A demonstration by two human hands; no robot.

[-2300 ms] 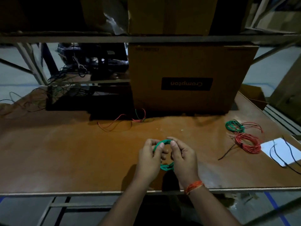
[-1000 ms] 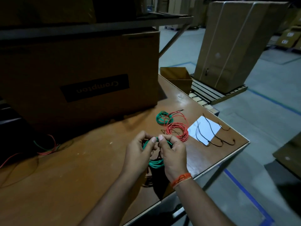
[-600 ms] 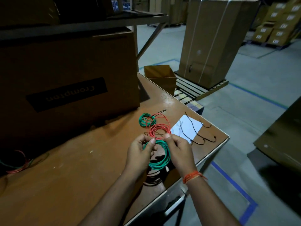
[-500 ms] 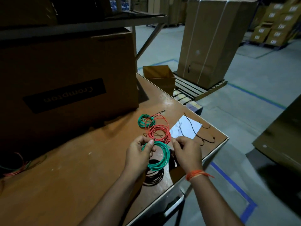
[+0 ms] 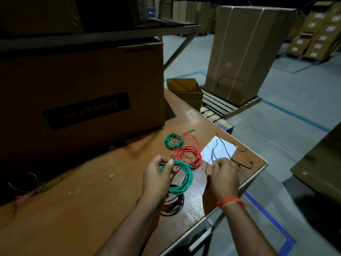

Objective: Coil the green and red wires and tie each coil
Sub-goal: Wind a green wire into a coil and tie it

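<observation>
Pinching the light, springy green coil [image 5: 181,177] at its top, the left grip [image 5: 156,174] is steadying it while the right grip [image 5: 224,174], fingers curled, is reaching for limp black ties [image 5: 221,146] near the counter's [image 5: 92,209] right corner.

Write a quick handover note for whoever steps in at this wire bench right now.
Left hand pinches the large green wire coil, held above the brown table.
Right hand is at the thin black tie strings by the white paper sheet; its fingers are curled, whether one is gripped is unclear.
Done: a small green wire coil and a red wire coil lie on the table.
Left: tie the held coil. Loose red and green wires still lie far left.
</observation>
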